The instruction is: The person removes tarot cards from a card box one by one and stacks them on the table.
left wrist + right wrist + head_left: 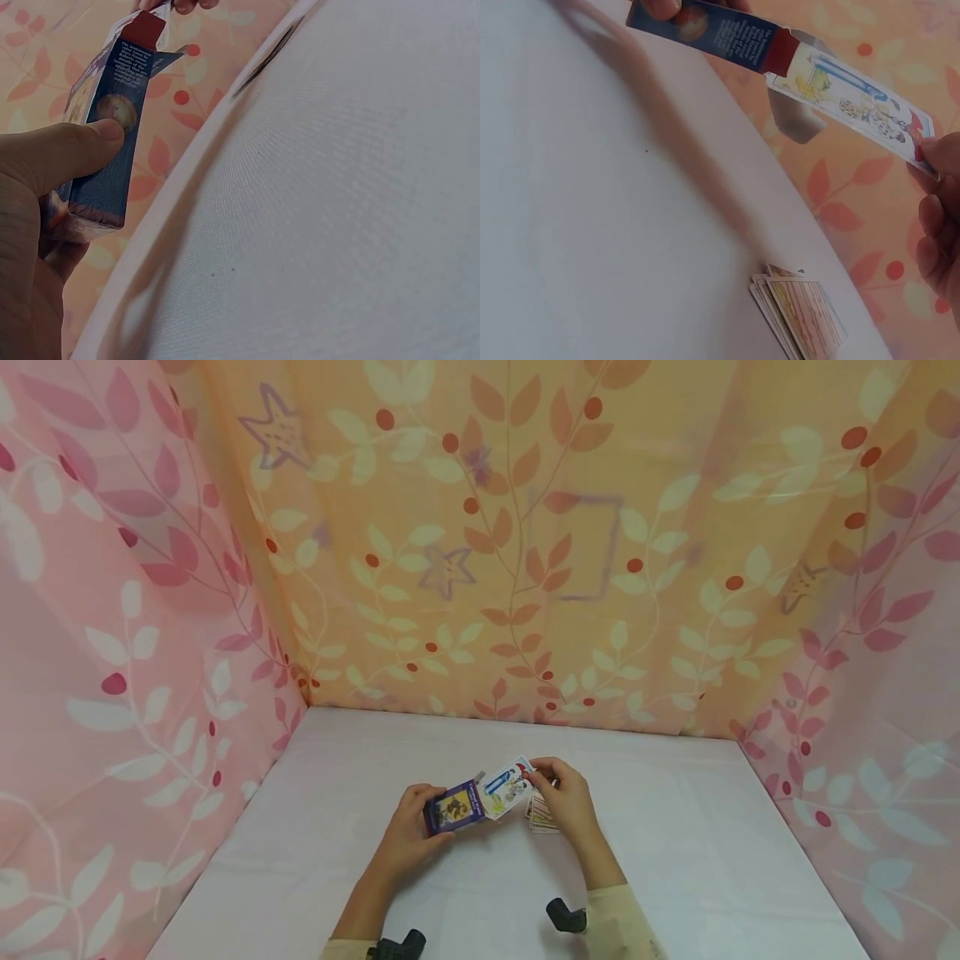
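My left hand [408,835] grips a dark blue card box [454,807] with a yellow picture on its front. In the left wrist view the thumb presses the box's narrow printed side [120,150], and its end flaps stand open. A white illustrated card [507,787] sticks out of the open end. My right hand [567,797] pinches the card's far corner between thumb and finger, as the right wrist view also shows. The card's inner end lies hidden in the box. Under the right hand, a loose pile of cards [802,315] lies on the table.
A white cloth covers the table [315,760]. Patterned curtains [510,543] with leaves and berries stand behind it and on both sides. Black wrist devices [566,916] sit at both sleeves.
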A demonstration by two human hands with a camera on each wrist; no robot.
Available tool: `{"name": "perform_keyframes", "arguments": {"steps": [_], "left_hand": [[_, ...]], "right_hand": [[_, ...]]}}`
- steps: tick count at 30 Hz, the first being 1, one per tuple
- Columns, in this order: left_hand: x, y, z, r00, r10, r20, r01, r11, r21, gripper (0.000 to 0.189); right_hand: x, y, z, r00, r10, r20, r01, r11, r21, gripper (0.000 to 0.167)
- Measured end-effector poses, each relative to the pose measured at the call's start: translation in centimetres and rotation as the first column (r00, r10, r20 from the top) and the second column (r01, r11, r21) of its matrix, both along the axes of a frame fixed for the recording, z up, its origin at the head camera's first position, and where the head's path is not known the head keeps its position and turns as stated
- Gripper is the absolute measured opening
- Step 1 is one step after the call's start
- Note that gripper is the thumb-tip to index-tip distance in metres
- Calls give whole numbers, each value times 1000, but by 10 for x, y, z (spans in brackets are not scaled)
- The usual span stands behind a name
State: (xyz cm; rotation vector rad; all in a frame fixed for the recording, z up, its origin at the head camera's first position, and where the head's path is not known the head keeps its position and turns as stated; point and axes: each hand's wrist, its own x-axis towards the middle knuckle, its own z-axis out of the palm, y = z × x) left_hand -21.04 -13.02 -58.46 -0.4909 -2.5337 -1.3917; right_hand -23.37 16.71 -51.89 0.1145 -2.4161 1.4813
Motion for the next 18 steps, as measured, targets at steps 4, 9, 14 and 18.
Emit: {"name": "perform_keyframes", "arguments": {"steps": [4, 9, 14, 18], "left_hand": [[-1, -1, -1, 1000, -2, -9, 2, 1000, 6, 77], [1, 0, 1, 1000, 5, 0, -5, 1000, 8, 76], [3, 1, 4, 1000, 9, -5, -9, 1000, 4, 76], [2, 0, 4, 999, 3, -38, -3, 1000, -3, 77]], "right_hand": [[-2, 4, 4, 1000, 18, 20, -18, 1000, -2, 14], [-3, 6, 11, 999, 37, 9, -38, 999, 25, 14], [-6, 11, 15, 998, 54, 13, -55, 997, 46, 14], [-8, 16, 15, 998, 56, 32, -58, 996, 63, 15]]}}
